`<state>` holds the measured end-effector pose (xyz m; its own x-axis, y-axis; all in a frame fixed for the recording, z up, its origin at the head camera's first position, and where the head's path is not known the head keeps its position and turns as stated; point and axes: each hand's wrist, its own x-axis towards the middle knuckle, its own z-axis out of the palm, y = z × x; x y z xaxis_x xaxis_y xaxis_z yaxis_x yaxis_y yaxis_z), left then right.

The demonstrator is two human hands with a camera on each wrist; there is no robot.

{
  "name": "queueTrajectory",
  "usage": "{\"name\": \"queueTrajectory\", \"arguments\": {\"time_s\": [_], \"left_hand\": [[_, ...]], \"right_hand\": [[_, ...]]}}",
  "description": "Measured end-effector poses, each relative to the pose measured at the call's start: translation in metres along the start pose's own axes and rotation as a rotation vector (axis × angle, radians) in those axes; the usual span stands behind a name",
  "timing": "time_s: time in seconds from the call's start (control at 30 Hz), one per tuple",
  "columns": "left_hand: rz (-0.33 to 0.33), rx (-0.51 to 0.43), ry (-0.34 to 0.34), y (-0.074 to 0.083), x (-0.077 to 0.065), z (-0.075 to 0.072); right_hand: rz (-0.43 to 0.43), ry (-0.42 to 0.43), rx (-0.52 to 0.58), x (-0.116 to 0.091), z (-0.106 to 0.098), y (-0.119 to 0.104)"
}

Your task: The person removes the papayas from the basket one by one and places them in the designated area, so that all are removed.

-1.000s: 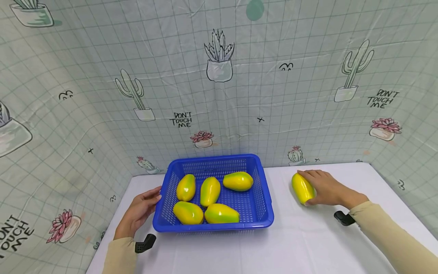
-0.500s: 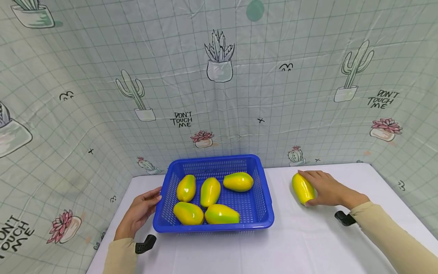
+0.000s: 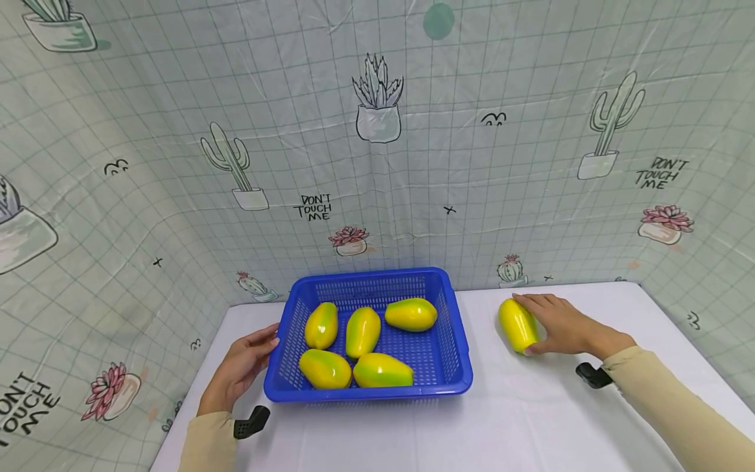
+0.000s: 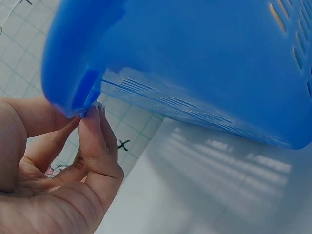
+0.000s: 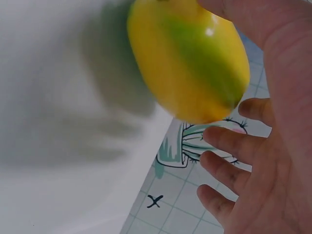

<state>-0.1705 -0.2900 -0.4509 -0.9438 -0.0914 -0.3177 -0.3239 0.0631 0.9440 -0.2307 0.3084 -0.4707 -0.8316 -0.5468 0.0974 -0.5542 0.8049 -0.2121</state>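
In the head view, my left hand (image 3: 238,367) is at the left side of a blue plastic basket (image 3: 366,393). The left wrist view shows its thumb and fingers pinching the basket's rim (image 4: 87,92). To the right of the basket, a glossy yellow-green papaya (image 3: 518,326) lies on the white table. My right hand (image 3: 563,324) is beside this papaya, thumb near one end and fingertips near the other. Seen from the right wrist, the fingers (image 5: 229,144) are spread and nearly straight, with the index tip right at the papaya's edge.
Several more papayas, one of them a papaya (image 3: 362,332) near the middle, lie inside the basket. A white cloth covers the table (image 3: 501,419). Behind and at both sides hangs a gridded curtain (image 3: 413,183) printed with potted cacti.
The papaya by my right hand has shifted slightly left, away from the palm, while that hand stays nearly in place. My left hand and the basket have not moved.
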Motion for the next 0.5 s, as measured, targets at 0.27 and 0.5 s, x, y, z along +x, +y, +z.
{"name": "queueTrajectory", "arguments": {"time_s": [0.27,0.5], "left_hand": [[0.008,-0.004,-0.015,-0.001,-0.001,-0.001],[0.007,0.01,-0.014,-0.001,0.0,0.0]], "right_hand": [[-0.002,-0.009,-0.026,0.002,-0.007,-0.003],[-0.013,0.0,-0.029,0.007,-0.016,-0.007]]}}
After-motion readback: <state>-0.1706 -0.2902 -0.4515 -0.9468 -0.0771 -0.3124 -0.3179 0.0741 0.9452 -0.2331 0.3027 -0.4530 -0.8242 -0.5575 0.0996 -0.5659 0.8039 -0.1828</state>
